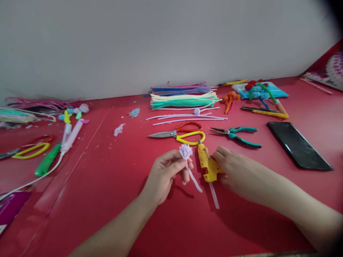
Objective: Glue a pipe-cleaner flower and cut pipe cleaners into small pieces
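Lilac pipe-cleaner flower (pixel 185 151) and yellow glue gun (pixel 211 170), held side by side mid-scene. The L grip (pixel 166 173) is closed in a pinch just under the flower's tuft, w/ the stem (pixel 195 181) slanting nr and R; the R grip (pixel 235 166) is curled shut round the gun's handle, nozzle pointing far, a glue stick (pixel 214 196) jutting from its nr end. A narrow gap separates flower from gun, so I have little room btwn them. On the far side, scissors (pixel 175 134) and pliers (pixel 230 133) bound both hands; to the R, a black phone (pixel 298 144) lies well apart from the R wrist. My widest room is the red worktop (pixel 160 232) on the nr side and L of the L grip, out to a seam (pixel 80 160). The worktop's far edge meets a grey wall (pixel 171 43); a bit of its nr edge shows at bottom R.

Hidden or cut off: the R fingertips, mostly, and the end of the gun's handle. The nozzle tip overlaps the scissors' yellow loop in my view; can't tell if they touch. Both forearms run out of frame, as do a 2nd pr. of scissors (pixel 16 155) and a purple item (pixel 13 207), far & nr L resp. The pink-and-white tool w/ green handle (pixel 72 137) is blurred; exact type unclear.
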Action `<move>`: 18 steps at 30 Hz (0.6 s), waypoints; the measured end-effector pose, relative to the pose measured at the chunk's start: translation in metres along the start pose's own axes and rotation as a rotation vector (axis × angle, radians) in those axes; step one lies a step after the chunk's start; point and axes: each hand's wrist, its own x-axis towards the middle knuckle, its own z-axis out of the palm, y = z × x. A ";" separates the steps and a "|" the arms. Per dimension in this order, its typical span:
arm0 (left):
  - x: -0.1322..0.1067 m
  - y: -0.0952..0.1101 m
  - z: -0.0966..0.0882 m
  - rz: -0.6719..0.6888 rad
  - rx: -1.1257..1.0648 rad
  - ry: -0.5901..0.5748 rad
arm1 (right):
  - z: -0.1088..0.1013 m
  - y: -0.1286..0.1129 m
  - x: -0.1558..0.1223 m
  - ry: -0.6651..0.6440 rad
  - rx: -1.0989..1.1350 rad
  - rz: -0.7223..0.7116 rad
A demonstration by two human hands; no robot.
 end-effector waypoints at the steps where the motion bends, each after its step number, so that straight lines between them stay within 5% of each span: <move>1: 0.001 0.000 0.000 0.005 0.006 0.019 | -0.002 -0.002 0.001 0.009 0.043 0.031; 4: 0.003 -0.001 -0.003 0.017 0.018 0.112 | -0.011 -0.007 0.005 0.144 0.181 0.063; 9: 0.006 -0.003 -0.009 0.035 -0.014 0.230 | -0.022 -0.016 0.009 0.362 0.391 -0.082; 13: 0.006 -0.003 -0.010 0.046 -0.036 0.253 | -0.017 -0.023 0.006 0.350 0.489 -0.165; 18: 0.006 -0.003 -0.009 0.025 -0.059 0.246 | -0.009 -0.026 0.004 0.302 0.512 -0.106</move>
